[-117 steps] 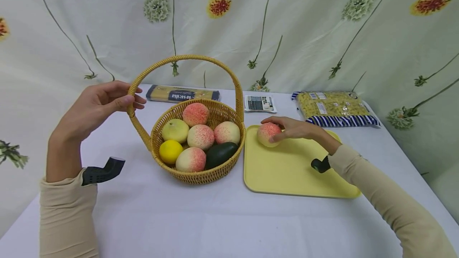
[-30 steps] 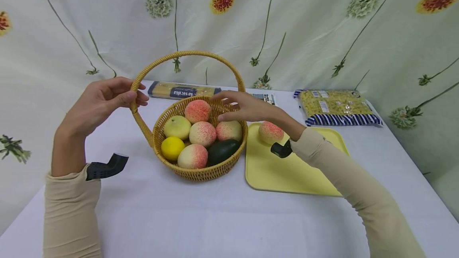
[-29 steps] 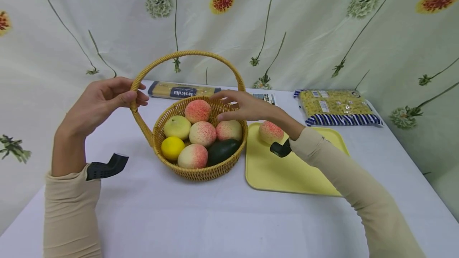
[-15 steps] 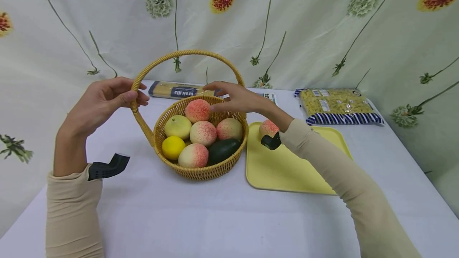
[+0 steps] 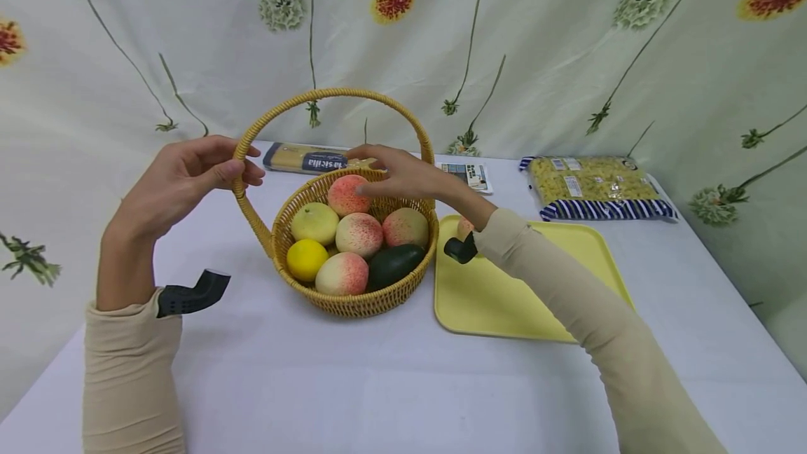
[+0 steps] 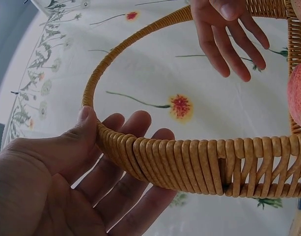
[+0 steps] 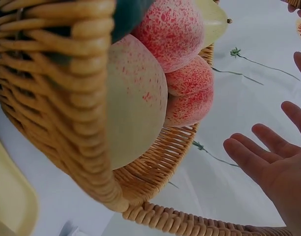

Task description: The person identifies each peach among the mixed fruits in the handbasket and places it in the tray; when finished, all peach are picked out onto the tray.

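Note:
My left hand [image 5: 179, 184] holds the left side of the wicker basket's handle [image 5: 334, 92], thumb and fingers around it in the left wrist view. Over the back of the basket [image 5: 353, 308], my right hand [image 5: 406, 175] hovers with fingers extended and nothing held. Its thumb is close to the rear pink peach [image 5: 345, 195]; in the right wrist view the hand is apart from the fruit. Also in the basket are several more peaches [image 5: 359, 234], a yellow-green fruit [image 5: 314, 223], a lemon [image 5: 307, 260] and a dark green avocado-like fruit [image 5: 396, 266].
A yellow tray [image 5: 504, 307] lies right of the basket, bearing one peach [image 5: 464, 228] mostly hidden by my right forearm. Behind stand a spaghetti pack [image 5: 302, 158], a small white packet [image 5: 469, 177] and a large pasta bag [image 5: 595, 184], before a flowered cloth.
My right hand was at the peach on the tray, then let it lie there and moved left over the basket. Lately it has drifted farther left. The left hand keeps its hold.

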Motion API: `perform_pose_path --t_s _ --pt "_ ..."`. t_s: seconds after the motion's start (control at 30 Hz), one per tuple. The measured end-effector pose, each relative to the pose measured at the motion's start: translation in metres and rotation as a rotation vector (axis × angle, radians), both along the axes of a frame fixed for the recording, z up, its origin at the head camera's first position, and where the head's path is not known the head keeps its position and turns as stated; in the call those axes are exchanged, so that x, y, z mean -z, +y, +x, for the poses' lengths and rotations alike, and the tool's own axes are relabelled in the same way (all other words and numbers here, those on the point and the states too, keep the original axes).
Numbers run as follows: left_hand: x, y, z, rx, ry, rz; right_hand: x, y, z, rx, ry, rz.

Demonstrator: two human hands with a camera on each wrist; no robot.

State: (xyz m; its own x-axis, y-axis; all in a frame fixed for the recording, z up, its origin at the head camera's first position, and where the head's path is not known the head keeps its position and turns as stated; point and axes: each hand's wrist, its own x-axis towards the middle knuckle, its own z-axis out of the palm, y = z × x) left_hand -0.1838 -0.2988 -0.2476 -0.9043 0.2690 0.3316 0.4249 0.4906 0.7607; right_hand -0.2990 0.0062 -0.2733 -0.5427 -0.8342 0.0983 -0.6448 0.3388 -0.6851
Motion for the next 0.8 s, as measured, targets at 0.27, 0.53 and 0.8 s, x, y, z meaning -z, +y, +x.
perform_pose_path --t_s 0.27,0.53,0.8 --pt "0.0 0.0 0.0 -0.005 -0.003 -0.003 -0.002 -0.009 -0.002 0.026 0.02 0.02" --pt "0.0 0.0 0.0 -0.003 -0.008 -0.009 -0.003 -0.014 -0.006 0.026 0.02 0.041" --pt "0.0 -0.001 0.0 0.005 0.003 -0.006 -0.005 -0.022 -0.017 0.031 0.029 0.08"
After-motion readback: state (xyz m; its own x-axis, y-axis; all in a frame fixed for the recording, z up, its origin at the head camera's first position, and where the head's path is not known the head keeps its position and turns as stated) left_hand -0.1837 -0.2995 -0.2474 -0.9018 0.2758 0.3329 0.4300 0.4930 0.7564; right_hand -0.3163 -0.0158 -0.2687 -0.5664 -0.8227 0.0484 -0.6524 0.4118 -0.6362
